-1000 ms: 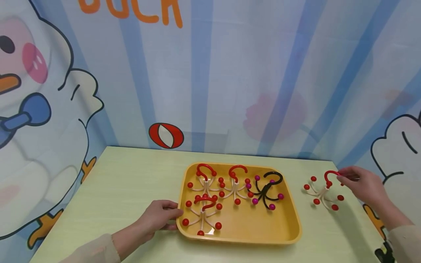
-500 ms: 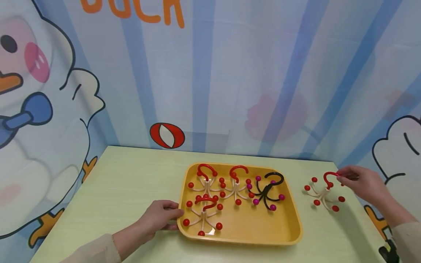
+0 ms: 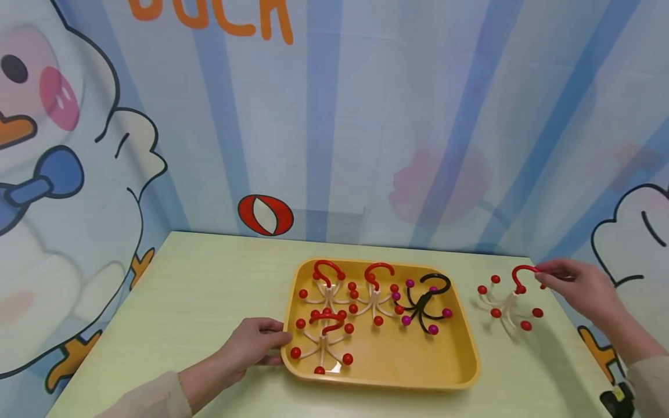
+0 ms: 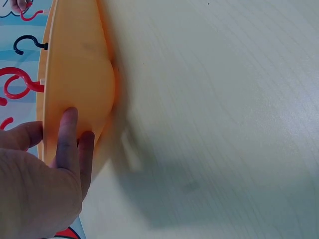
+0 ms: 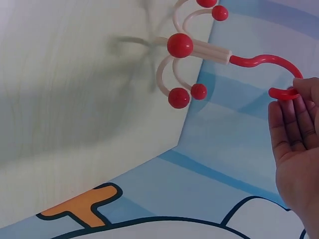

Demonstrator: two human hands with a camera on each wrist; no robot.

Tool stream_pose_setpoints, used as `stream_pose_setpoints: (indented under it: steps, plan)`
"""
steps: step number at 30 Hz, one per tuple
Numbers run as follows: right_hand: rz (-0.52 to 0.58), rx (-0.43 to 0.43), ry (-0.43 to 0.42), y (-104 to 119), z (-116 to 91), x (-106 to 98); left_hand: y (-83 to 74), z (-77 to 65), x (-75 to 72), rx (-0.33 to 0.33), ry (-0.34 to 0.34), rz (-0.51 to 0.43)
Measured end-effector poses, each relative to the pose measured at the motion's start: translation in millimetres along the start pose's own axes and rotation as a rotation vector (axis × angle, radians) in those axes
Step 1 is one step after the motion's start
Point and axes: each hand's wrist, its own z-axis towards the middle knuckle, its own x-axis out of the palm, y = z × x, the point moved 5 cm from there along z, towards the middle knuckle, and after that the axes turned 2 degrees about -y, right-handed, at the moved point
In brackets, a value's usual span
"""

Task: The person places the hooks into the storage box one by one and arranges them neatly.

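My right hand (image 3: pixel 580 290) pinches the red hook of a multi-arm hanger (image 3: pixel 511 300) between thumb and fingertips, over the right end of the table. In the right wrist view its cream stem (image 5: pixel 213 52) and curved arms with red ball tips show close over the table, their shadow beneath. My left hand (image 3: pixel 251 347) holds the left edge of a yellow tray (image 3: pixel 387 361), thumb at the rim and fingers against the outer wall (image 4: pixel 82 64). Three red-hooked cream hangers stand in the tray's left and middle, and a black hanger (image 3: pixel 422 303) with magenta balls leans at the right.
The pale table (image 3: pixel 219 273) stretches left of the tray and ends at a backdrop (image 3: pixel 355 128) with blue stripes and cartoon ducks. One red-hooked hanger (image 3: pixel 323 342) stands near the tray's front left corner. Something small and dark (image 3: pixel 617 403) shows at the lower right.
My right hand has moved slightly up and left, and the hanger it holds has risen a little with it. The left hand and tray have kept their place.
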Motion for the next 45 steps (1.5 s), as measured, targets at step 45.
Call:
stream_pose_setpoints:
  steps: [45]
  plan:
    - [0.300, -0.205, 0.028, 137.6, -21.9, -26.9, 0.6, 0.2, 0.3, 0.010, -0.001, 0.013]
